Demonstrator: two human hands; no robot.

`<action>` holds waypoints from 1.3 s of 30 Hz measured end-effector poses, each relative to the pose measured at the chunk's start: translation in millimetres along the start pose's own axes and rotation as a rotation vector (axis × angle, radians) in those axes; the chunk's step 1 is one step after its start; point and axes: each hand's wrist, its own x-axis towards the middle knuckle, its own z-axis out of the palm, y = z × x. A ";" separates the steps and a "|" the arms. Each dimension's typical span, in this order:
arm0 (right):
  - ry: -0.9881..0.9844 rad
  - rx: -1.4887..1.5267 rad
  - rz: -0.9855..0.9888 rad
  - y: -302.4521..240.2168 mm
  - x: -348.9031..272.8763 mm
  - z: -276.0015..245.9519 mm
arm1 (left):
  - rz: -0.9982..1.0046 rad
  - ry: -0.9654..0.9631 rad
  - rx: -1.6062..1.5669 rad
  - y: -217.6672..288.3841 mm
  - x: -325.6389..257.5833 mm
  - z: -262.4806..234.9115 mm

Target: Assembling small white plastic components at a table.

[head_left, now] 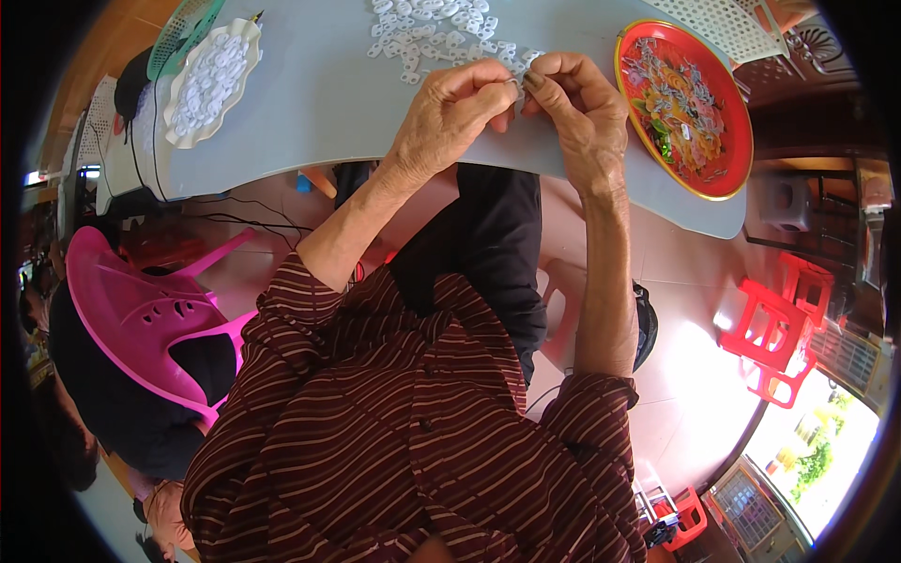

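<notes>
Both of my hands meet above the near edge of the grey table, fingertips almost touching. My left hand (457, 108) is closed in a pinch, thumb against forefinger. Opposite it, my right hand (584, 111) pinches too, its thumb and forefinger pressed together. Whatever sits between the fingertips is too small and too covered to name. Just beyond the hands lies a loose spread of small white plastic pieces (432, 39). To the right, a round red tray (741, 141) with a gold rim holds many small, thin greyish pieces (678, 89) over a flower pattern.
At the left a scalloped cream dish (246, 70) is heaped with white pieces, beside a green basket (180, 36). A white perforated basket (723, 26) stands at the far right. A pink plastic chair (127, 314), dark cables and red stools (774, 324) are on the floor.
</notes>
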 end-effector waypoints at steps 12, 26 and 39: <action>-0.053 0.062 -0.109 5.8 3.3 1.0 | 0.034 0.015 -0.015 -5.0 0.3 1.1; -0.015 -0.041 -0.024 1.0 0.3 2.9 | 0.051 -0.012 -0.074 -8.3 1.3 1.2; -0.043 0.146 0.017 -0.8 2.8 8.4 | 0.105 0.113 -0.005 -11.0 -3.3 3.3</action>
